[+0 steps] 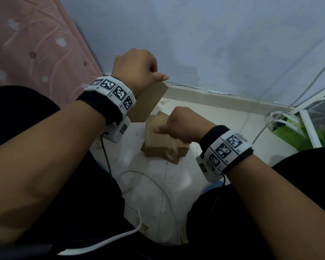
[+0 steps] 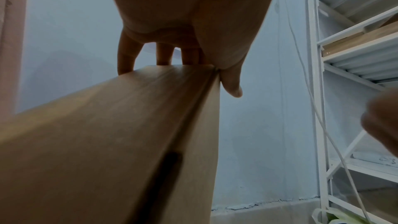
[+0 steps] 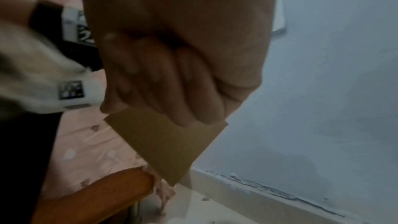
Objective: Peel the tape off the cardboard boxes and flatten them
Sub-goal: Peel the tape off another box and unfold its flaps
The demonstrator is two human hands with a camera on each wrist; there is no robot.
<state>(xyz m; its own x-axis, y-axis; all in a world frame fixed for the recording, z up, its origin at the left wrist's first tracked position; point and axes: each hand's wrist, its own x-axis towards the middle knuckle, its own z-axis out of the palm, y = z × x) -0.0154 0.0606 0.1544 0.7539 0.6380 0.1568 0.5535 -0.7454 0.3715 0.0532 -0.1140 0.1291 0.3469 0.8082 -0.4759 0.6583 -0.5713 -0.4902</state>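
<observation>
1. The left hand [image 1: 137, 69] pinched the top edge of a cardboard box [image 2: 112, 142], held upright above the floor [image 1: 158, 194] near the wall.
2. The right hand [image 1: 184, 124] was clenched; whether it gripped tape, I cannot tell.
3. A cardboard stack [image 1: 163, 149] lay on the floor below.
4. Best to brace the box firmly and pull the tape low along the seam.

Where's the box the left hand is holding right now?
In the head view the cardboard box is held up at centre-left, gripped at its top edge by the left hand, above the cardboard pile on the floor.
</observation>
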